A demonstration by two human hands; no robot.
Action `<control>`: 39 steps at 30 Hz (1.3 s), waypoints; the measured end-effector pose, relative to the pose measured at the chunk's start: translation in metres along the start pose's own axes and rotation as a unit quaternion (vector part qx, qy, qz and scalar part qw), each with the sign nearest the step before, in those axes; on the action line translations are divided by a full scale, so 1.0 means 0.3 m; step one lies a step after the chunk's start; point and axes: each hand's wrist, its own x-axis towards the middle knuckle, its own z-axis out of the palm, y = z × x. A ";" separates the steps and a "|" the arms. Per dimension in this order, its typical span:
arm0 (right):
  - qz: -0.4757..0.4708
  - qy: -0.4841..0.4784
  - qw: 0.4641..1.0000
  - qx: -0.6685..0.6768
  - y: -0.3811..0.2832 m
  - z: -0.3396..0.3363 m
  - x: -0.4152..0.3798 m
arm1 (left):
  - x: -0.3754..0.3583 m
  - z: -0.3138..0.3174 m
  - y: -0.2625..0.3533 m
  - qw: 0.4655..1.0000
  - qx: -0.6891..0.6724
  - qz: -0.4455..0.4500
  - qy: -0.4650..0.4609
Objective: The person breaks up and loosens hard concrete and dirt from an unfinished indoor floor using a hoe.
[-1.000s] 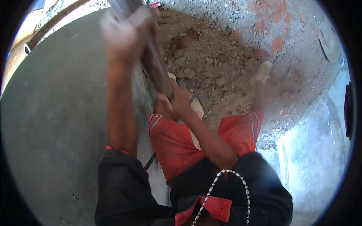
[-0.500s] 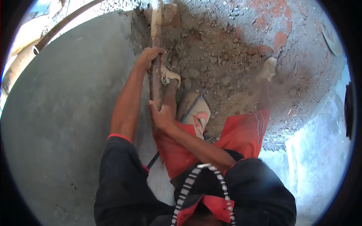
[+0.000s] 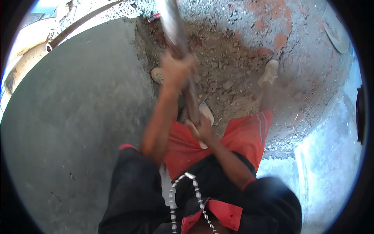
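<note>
A long thick pole (image 3: 191, 97) slants from beyond the top edge down toward my lap. My left hand (image 3: 178, 69), blurred by motion, is wrapped round its middle. Lower down, near the red shorts, my right hand (image 3: 201, 129) holds the pole close to its lower end. The pole's far end is out of view. Beneath it lie broken soil and rubble (image 3: 222, 78) between my feet. A pale bag (image 3: 206, 113) shows in part beside the lower pole.
A smooth grey cement surface (image 3: 85, 85) fills the left side. My shoes (image 3: 269, 72) rest in the dirt. A small red object (image 3: 154, 17) lies near the top, a round pan-like thing (image 3: 336, 35) at upper right, and a pipe (image 3: 78, 23) at upper left.
The pole has swung right and now leans the other way, with both hands moved right along with it. More of the pale bag is covered, and the small red object has come into sight.
</note>
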 end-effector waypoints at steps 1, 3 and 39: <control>-0.112 0.034 0.993 -0.003 -0.027 0.046 0.134 | 0.070 -0.061 0.122 0.995 -0.003 0.055 -0.081; -0.132 0.091 0.986 -0.035 -0.173 0.099 0.313 | 0.223 -0.146 0.231 0.988 0.064 0.118 -0.070; 0.062 0.054 0.993 -0.079 0.164 -0.053 -0.041 | 0.052 -0.024 -0.424 0.992 0.105 -0.040 -0.055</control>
